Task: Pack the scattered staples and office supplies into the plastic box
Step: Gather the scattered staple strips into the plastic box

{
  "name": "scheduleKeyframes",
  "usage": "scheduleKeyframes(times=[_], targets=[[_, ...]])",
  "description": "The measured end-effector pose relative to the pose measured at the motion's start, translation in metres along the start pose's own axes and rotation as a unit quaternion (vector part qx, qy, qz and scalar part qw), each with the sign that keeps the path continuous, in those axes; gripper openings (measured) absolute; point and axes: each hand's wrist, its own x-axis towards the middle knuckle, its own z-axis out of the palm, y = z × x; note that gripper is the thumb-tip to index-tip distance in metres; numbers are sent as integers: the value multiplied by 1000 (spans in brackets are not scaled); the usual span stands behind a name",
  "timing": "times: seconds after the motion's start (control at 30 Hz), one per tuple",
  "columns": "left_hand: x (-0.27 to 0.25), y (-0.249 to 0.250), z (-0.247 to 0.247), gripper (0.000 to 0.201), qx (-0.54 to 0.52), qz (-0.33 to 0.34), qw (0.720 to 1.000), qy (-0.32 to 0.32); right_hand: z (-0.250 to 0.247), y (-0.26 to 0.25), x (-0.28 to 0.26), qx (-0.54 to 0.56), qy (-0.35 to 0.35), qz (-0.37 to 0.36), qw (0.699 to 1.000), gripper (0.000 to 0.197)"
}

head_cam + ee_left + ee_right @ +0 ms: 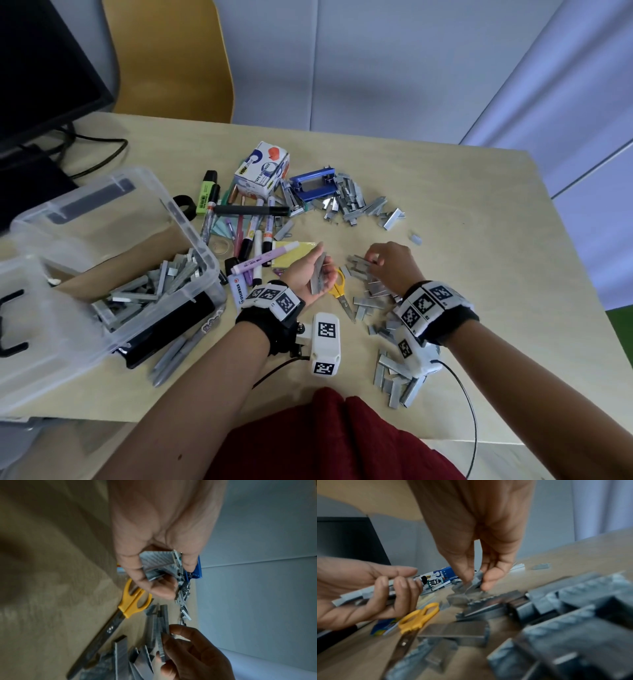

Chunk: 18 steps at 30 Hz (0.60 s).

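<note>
The left hand (310,274), palm up, has its grip curled round a stack of staple strips (318,275), while the right hand (390,265) has its grip pinched on strips in the pile (376,298) on the surface (479,274), beside yellow-handled scissors (340,294), the plastic box (102,274) at far left already holding staples.

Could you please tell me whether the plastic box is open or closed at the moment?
Open. The plastic box has no lid on top, and staple strips lie heaped inside it, plainly visible from above.
</note>
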Motion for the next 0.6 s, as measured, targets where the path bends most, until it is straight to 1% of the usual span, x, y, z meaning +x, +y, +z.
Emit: scheduleKeyframes(times=[0.13, 0.33, 0.43, 0.5, 0.6], targets=[[-6, 3, -6, 40, -27, -2, 1000, 6, -1, -10, -1, 35, 11, -4, 999, 15], [-13, 8, -13, 37, -71, -18, 997, 29, -5, -37, -9, 84, 81, -40, 992, 16], [-13, 7, -16, 39, -81, -23, 996, 31, -5, -56, -19, 102, 107, -74, 986, 14], [-16, 7, -16, 42, -87, -24, 996, 26, -1, -68, -27, 92, 98, -103, 986, 13], [-19, 8, -13, 42, -130, -16, 991, 26, 12, -79, -37, 74, 63, -145, 985, 14]])
